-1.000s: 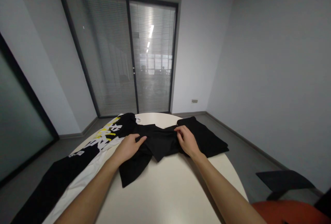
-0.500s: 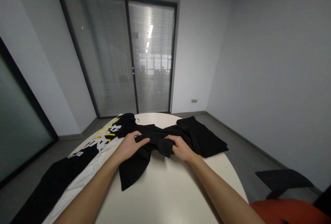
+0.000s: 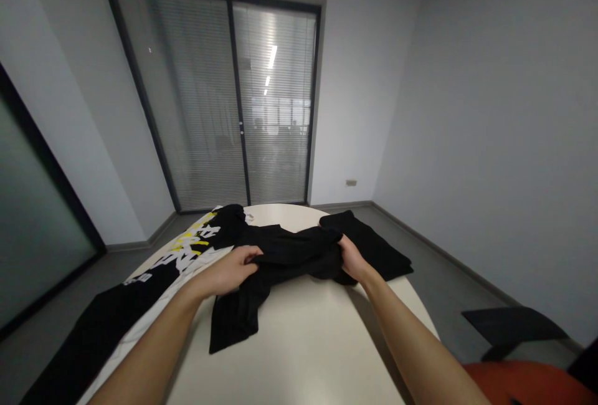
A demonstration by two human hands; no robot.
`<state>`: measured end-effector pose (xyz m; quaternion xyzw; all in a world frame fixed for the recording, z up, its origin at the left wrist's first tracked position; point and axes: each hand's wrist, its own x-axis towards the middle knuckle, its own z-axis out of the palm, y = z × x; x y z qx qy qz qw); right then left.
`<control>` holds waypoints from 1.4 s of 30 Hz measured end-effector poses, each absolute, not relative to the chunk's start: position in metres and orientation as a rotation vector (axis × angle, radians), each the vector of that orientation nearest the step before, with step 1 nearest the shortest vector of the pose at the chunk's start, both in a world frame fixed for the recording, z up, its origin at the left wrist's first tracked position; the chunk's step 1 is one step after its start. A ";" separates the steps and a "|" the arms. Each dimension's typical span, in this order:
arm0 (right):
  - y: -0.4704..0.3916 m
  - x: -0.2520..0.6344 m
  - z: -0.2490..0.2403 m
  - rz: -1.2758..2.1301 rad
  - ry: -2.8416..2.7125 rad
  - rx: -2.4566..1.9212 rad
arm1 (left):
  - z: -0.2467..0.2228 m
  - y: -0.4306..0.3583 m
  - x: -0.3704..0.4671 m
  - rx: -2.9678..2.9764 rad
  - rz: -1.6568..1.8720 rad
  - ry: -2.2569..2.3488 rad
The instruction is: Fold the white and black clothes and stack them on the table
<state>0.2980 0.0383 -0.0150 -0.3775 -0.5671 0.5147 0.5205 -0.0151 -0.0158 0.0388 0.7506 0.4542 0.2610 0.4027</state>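
Observation:
A crumpled black garment [image 3: 294,249] lies across the middle of the table, its exact kind hard to tell. My left hand [image 3: 238,271] pinches its left part between thumb and fingers. At the garment's right end, my right hand [image 3: 350,258] is closed on the fabric, some fingers hidden by the cloth. Between both hands the cloth is stretched sideways. One loose flap [image 3: 233,324] hangs toward me on the tabletop below my left hand. Just right of my right hand sits a folded black cloth [image 3: 374,243].
Black and white clothing with yellow and white print [image 3: 187,252] spreads along the left side of the pale round table [image 3: 299,343]. A chair with an orange seat [image 3: 514,383] stands at the lower right. Glass doors with blinds [image 3: 210,100] are beyond the table.
My right hand has moved right, pulling the black garment wider. My left hand has shifted slightly left and down, and the hanging flap has changed shape.

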 end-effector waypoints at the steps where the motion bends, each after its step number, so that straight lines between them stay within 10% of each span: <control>1: 0.037 0.302 -0.014 1.370 -1.376 -0.875 | 0.042 -0.023 -0.013 1.921 0.482 1.087; 6: 0.033 0.311 -0.005 1.656 -1.528 -0.783 | 0.037 -0.053 0.015 1.837 -0.149 0.781; 16: 0.037 0.296 -0.021 0.470 -2.212 -1.246 | 0.022 -0.062 0.045 2.323 -0.058 1.140; 21: 0.030 0.299 -0.017 0.470 -2.436 -1.637 | 0.012 -0.074 0.050 2.306 -0.427 1.159; 29: 0.011 0.298 0.005 0.589 -2.553 -1.654 | 0.036 -0.074 0.046 2.172 -0.044 0.964; 42: 0.029 0.304 -0.016 -0.322 -1.906 -2.195 | -0.060 0.032 -0.034 2.001 0.479 2.251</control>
